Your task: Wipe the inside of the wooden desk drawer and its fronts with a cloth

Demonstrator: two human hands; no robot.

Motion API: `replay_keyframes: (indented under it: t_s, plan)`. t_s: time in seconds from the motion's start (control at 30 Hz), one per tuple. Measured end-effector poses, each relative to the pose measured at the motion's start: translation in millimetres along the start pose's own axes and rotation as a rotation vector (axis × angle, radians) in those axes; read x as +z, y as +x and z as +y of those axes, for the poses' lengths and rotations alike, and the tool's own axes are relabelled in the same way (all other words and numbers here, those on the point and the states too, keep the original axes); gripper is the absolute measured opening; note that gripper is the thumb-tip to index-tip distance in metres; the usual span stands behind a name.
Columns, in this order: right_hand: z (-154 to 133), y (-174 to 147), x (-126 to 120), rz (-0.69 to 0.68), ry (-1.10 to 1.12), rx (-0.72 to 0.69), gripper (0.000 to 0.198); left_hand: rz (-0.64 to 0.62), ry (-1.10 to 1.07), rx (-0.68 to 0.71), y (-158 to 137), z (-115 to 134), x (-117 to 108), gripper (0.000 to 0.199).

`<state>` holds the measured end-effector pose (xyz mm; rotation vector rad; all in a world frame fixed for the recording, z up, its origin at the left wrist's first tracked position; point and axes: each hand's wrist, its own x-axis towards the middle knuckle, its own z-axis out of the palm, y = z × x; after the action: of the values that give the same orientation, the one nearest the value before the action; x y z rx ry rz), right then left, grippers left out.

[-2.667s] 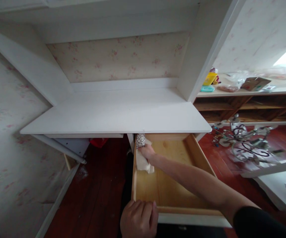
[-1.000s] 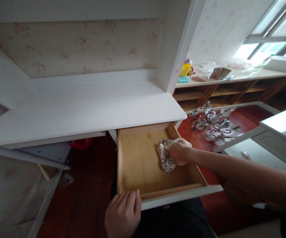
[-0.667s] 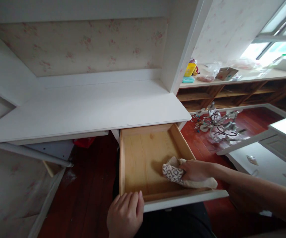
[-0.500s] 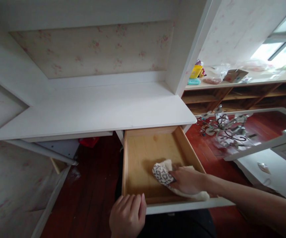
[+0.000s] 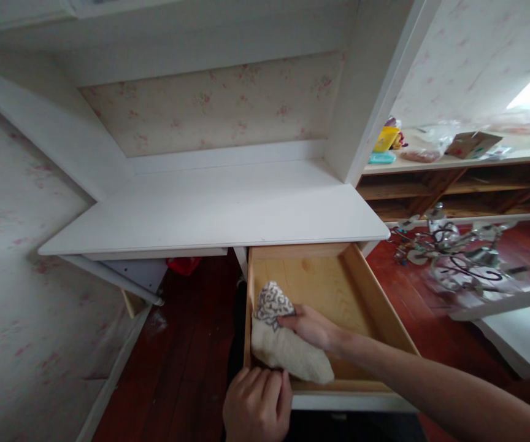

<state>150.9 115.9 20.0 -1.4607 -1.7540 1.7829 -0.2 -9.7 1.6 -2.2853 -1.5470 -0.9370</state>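
Note:
A wooden drawer (image 5: pixel 320 282) with a white front is pulled out from under the white desk (image 5: pixel 228 209). Inside it, at the left side, my right hand (image 5: pixel 308 328) grips a cream cleaning cloth (image 5: pixel 288 356) with a dark-and-white patterned part, pressed against the drawer bottom. The cloth hides some of my fingers. At the drawer's front left corner, my left hand (image 5: pixel 258 399) is closed over the edge of the drawer front.
On the red wooden floor to the right lies a metal chandelier (image 5: pixel 458 252). Behind it, a low wooden shelf (image 5: pixel 458 184) bears a yellow container (image 5: pixel 386 139), plastic bags and a cardboard box (image 5: pixel 473 145). White furniture (image 5: pixel 518 334) stands at the right.
My right hand has moved the cloth from the drawer's front middle to its left side. My left hand keeps its hold on the front corner. The view has shifted slightly left.

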Motion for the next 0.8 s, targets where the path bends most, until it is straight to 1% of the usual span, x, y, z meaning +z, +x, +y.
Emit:
replay_keyframes:
  t_s: [0.03, 0.07, 0.13, 0.2, 0.23, 0.3, 0.33, 0.4, 0.5, 0.57, 0.67, 0.73, 0.8]
  plan:
    - [-1, 1, -5, 0.080, 0.023, -0.003, 0.032, 0.004, 0.001, 0.001, 0, 0, 0, 0.026]
    - [-3, 3, -9, 0.166, 0.001, -0.023, 0.037, 0.011, 0.000, 0.003, -1, 0, 0, 0.027]
    - [-10, 12, -13, 0.311, -0.136, -0.093, 0.043, 0.016, 0.004, 0.000, -1, 0, 1, 0.027]
    - [-19, 29, -10, 0.376, -0.314, -0.183, 0.046, 0.005, 0.010, -0.008, -2, 0, 1, 0.027]
    - [-23, 41, -6, 0.378, -0.408, -0.236, 0.048, -0.001, 0.013, -0.010, -2, 0, 1, 0.028]
    - [-31, 71, 4, 0.374, -0.595, -0.357, 0.059, -0.012, 0.021, -0.012, -1, 1, 1, 0.028]
    - [-34, 87, 10, 0.362, -0.690, -0.382, 0.064, -0.013, 0.027, -0.012, -1, 1, 0, 0.028]
    - [-41, 116, 19, 0.328, -0.820, -0.378, 0.066, -0.018, 0.041, -0.020, 0, 1, 0, 0.028]
    - [-50, 142, 21, 0.355, -0.882, -0.357, 0.054, -0.029, 0.052, -0.043, 1, 2, 0, 0.027]
    - [-53, 146, 16, 0.347, -0.901, -0.377, 0.048, -0.040, 0.052, -0.049, 0, 2, 1, 0.027]
    - [-53, 136, 3, 0.243, -0.947, -0.429, 0.047, -0.033, 0.040, -0.046, -2, 1, 3, 0.024]
    - [-48, 123, -1, 0.153, -0.992, -0.505, 0.048, 0.017, 0.017, -0.044, -3, 1, 4, 0.022]
    - [-41, 107, 3, 0.057, -1.021, -0.620, 0.048, 0.082, -0.028, -0.045, -3, 0, 4, 0.018]
